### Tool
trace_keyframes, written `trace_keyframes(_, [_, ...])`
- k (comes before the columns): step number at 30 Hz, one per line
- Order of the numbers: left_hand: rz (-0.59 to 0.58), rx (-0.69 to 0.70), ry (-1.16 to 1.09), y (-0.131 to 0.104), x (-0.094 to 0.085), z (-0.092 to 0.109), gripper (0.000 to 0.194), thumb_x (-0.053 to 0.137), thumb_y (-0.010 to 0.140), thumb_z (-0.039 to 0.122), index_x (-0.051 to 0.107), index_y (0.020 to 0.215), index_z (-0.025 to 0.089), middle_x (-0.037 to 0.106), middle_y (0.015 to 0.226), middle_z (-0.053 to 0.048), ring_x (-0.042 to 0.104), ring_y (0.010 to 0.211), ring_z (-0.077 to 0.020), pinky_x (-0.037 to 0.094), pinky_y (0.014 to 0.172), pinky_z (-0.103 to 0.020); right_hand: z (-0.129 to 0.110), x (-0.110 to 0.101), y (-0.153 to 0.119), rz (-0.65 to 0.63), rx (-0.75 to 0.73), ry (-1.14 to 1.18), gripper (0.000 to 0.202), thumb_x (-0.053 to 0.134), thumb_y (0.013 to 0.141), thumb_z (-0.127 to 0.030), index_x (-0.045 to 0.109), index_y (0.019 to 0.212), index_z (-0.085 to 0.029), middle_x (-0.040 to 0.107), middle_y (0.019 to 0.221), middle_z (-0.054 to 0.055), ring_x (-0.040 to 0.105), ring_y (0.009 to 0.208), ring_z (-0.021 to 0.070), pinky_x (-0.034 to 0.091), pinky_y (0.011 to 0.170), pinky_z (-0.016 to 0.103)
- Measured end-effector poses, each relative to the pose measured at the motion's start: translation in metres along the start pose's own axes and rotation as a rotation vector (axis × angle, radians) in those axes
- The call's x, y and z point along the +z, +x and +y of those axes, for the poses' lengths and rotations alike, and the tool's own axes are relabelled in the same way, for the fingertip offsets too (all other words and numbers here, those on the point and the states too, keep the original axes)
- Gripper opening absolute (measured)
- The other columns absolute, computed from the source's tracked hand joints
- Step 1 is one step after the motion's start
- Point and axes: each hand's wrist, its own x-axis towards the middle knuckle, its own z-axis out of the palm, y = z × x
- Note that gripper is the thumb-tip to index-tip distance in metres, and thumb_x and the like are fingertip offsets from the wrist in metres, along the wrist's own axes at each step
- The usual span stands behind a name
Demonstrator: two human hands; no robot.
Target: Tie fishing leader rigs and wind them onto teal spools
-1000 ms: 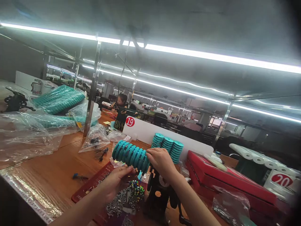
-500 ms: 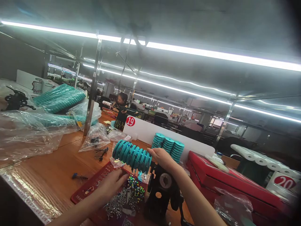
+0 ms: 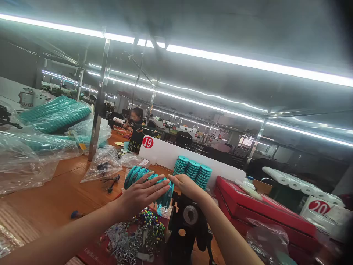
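Observation:
A row of teal ring-shaped spools (image 3: 134, 177) sits side by side, lying horizontally at the left of a black hand-cranked device (image 3: 184, 230). My left hand (image 3: 142, 193) lies flat across the front of the row, fingers stretched out together, covering much of it. At the row's right end, my right hand (image 3: 189, 187) has its thumb and fingers closed around the edge; some fingers are hidden behind. Below lie a pile of colourful beads (image 3: 154, 224) and small silvery metal pieces (image 3: 132, 243) on a red box lid (image 3: 92, 250).
Three stacks of teal spools (image 3: 193, 171) stand before a white divider (image 3: 165, 156). A red box (image 3: 237, 200) sits to the right. Bagged teal spools (image 3: 55, 114) and plastic bags (image 3: 102, 165) lie left, beside a metal post (image 3: 96, 125). Another person (image 3: 135, 119) sits farther back.
My left hand has risen from below the spool row and now rests across its front. My right hand stays at the right end. The view has shifted slightly.

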Motion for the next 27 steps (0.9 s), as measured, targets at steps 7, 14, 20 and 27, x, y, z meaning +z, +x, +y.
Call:
trace_keyframes(7, [0.082,-0.024,0.004,-0.002,0.011,0.005,0.047,0.039,0.086,0.016,0.026,0.131,0.017,0.039,0.134,-0.002,0.027,0.125,-0.0186,0.016,0.104,-0.037,0.002,0.002,0.001,0.020,0.004,0.028,0.048,0.024,0.085,-0.048,0.040,0.053,-0.017,0.030,0.053,-0.004,0.027,0.051,0.0093,0.023,0.048,0.022])
trace_keyframes(14, [0.052,-0.017,-0.033,0.004,0.010,0.000,0.051,0.043,0.085,0.022,0.025,0.132,0.022,0.037,0.135,-0.002,0.028,0.125,-0.0201,0.019,0.103,-0.038,0.008,0.001,0.006,-0.038,-0.009,0.074,0.047,0.026,0.087,-0.040,0.050,0.056,-0.015,0.043,0.052,-0.003,0.034,0.050,0.0085,0.028,0.048,0.020])
trace_keyframes(20, [-0.147,0.000,-0.302,0.019,-0.005,-0.015,0.071,0.054,0.075,0.040,0.018,0.134,0.022,0.035,0.136,-0.007,0.032,0.123,-0.0231,0.026,0.099,-0.038,0.007,0.000,0.007,0.047,0.059,0.025,0.042,0.031,0.086,-0.032,0.058,0.059,-0.014,0.058,0.056,0.001,0.049,0.053,0.0116,0.033,0.051,0.020])
trace_keyframes(27, [-0.666,-0.127,-0.852,0.064,-0.021,-0.058,0.084,0.071,0.054,0.044,0.034,0.127,0.027,0.048,0.126,-0.005,0.046,0.110,-0.0254,0.036,0.090,-0.034,-0.030,0.024,-0.069,0.498,0.220,-0.118,0.030,0.031,0.087,-0.031,0.059,0.088,-0.020,0.064,0.087,0.004,0.056,0.082,0.0179,0.033,0.067,0.024])
